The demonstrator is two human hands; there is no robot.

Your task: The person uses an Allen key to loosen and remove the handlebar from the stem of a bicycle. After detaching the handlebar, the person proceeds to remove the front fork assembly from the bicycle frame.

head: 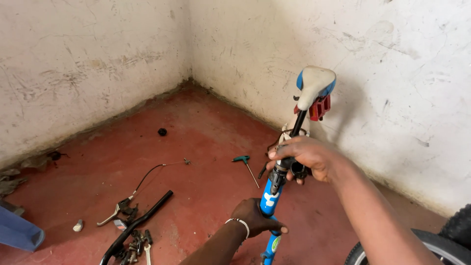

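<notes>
A blue bicycle frame (269, 200) stands upright in front of me, with a white and blue saddle (314, 86) and a red reflector (320, 108) at its far end. My left hand (255, 217), with a bead bracelet on the wrist, grips the blue tube low down. My right hand (306, 156) is closed around the black fitting at the top of the tube, just below the black seat post.
On the red floor lie a green-handled hex key (247, 165), a brake lever with its cable (128, 195), a black handlebar (135, 225), several bolts and a spanner (137, 243), and a small black cap (162, 131). A tyre (417, 245) sits at the bottom right. White walls meet in a corner.
</notes>
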